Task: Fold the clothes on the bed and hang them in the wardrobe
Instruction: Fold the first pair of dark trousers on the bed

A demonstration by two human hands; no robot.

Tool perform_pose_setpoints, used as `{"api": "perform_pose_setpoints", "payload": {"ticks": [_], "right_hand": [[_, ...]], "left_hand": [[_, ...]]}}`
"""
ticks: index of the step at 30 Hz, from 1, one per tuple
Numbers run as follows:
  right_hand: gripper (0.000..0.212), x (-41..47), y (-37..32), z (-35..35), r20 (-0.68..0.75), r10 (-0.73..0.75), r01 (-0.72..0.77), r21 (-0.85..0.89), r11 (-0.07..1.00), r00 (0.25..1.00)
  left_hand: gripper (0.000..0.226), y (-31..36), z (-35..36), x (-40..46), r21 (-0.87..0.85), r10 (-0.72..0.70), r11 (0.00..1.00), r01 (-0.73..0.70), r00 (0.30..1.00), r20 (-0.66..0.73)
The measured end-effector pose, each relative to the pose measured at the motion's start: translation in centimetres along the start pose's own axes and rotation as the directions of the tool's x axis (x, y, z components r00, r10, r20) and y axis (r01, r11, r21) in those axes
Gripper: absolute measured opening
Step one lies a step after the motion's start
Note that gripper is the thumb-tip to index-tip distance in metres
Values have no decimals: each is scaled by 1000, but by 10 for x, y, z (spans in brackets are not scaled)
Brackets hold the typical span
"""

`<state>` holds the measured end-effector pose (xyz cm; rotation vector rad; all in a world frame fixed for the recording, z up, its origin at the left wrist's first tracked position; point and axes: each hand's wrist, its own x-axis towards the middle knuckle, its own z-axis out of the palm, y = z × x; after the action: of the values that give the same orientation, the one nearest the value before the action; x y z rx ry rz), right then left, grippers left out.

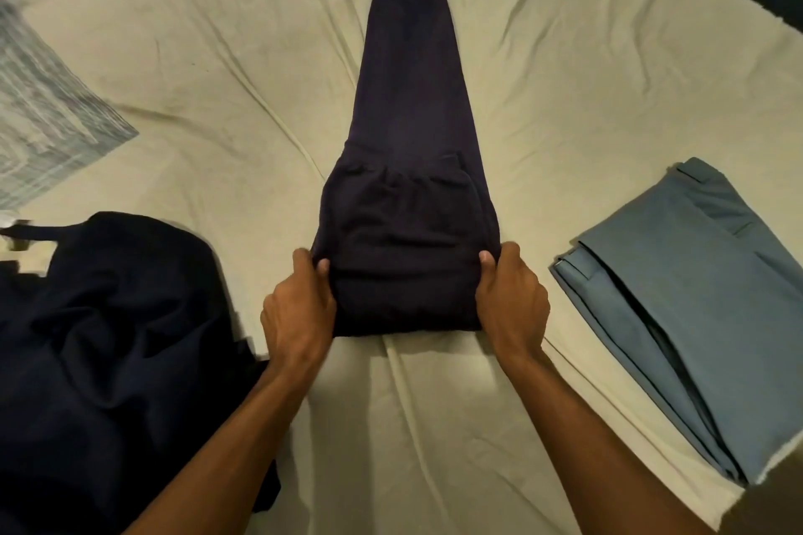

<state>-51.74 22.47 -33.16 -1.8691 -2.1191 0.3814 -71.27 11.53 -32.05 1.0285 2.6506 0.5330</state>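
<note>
Centrally on the bed (543, 78), a pair of dark navy trousers (408, 109) lies lengthwise, legs stacked and tapering toward the far cuffs, the near end already doubled over into a thick soft fold. Both hands grip that fold at its sides: the left hand (300, 308) has its fingers curled under the edge with the thumb on top, and the right hand (512, 304) pinches the opposite edge likewise. The cream sheet is creased. A rumpled dark garment (113, 339) lies heaped at left, near the left forearm; neatly folded grey-blue trousers (695, 308) lie at right; a striped blue-white cloth (48, 117) sits far left.
</note>
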Motion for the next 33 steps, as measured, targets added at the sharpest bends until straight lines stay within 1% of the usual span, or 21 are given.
{"api": "perform_pose_setpoints", "payload": {"ticks": [2, 3, 4, 6, 7, 8, 10, 13, 16, 19, 21, 23, 25, 27, 28, 30, 32, 33], "right_hand": [[37, 6, -3, -3, -113, -78, 83, 43, 996, 991], [37, 6, -2, -4, -106, -81, 85, 39, 996, 991], [37, 6, 1, -5, -41, -63, 63, 17, 998, 997], [37, 0, 10, -3, 145, 15, -3, -83, 997, 989], [37, -2, 13, -3, 204, 44, -21, -115, 993, 978], [37, -1, 14, -4, 233, 64, -35, -126, 991, 970], [40, 4, 10, -7, 250, 95, -59, -147, 987, 964], [48, 16, 4, -13, 237, 111, -80, -136, 988, 965], [53, 37, -9, -15, 210, 49, -25, -116, 993, 976], [58, 69, -30, -10, 242, 13, 4, -71, 997, 970], [63, 92, -42, -1, 265, 19, -10, -34, 999, 964], [67, 114, -49, 9, 275, 50, -61, 32, 998, 960], [62, 127, -51, 15, 267, 80, -113, 111, 987, 960], [49, 128, -52, 18, 259, 75, -121, 165, 979, 963], [43, 126, -51, 18, 240, 54, -101, 186, 977, 969], [35, 122, -49, 15, 175, -18, -20, 215, 976, 984], [33, 130, -52, 8, 102, -79, 55, 221, 974, 992], [33, 137, -54, 8, 80, -96, 78, 201, 976, 992]], "left_hand": [[19, -2, -3, 8, -23, 53, 998, -54, 997, -50], [19, -7, -3, 9, -11, 69, 998, -69, 997, -42], [20, -14, -2, 7, 15, 81, 997, -81, 997, -18], [20, -26, 2, 0, 76, 94, 992, -98, 994, 58], [21, -30, 4, -2, 95, 93, 990, -101, 992, 89], [22, -31, 5, -1, 108, 90, 989, -101, 991, 100], [25, -32, 4, 5, 116, 60, 991, -69, 995, 86], [28, -24, -4, 18, 56, 36, 998, -40, 998, 54], [27, -6, -8, 42, -12, 108, 994, -108, 994, 24], [37, 21, -4, 78, -81, 174, 982, -170, 984, 35], [48, 40, 2, 101, -129, 152, 981, -143, 987, 59], [49, 54, 8, 123, -184, 93, 980, -78, 993, 75], [39, 61, 14, 139, -240, 25, 971, 4, 993, 118], [28, 60, 17, 145, -239, -38, 968, 71, 989, 141], [24, 58, 18, 145, -242, -44, 968, 71, 992, 115], [16, 56, 17, 143, -275, -18, 961, 17, 1000, -1], [13, 63, 12, 147, -284, 27, 957, -51, 996, -88], [13, 67, 12, 152, -261, 60, 961, -88, 992, -113]]}}
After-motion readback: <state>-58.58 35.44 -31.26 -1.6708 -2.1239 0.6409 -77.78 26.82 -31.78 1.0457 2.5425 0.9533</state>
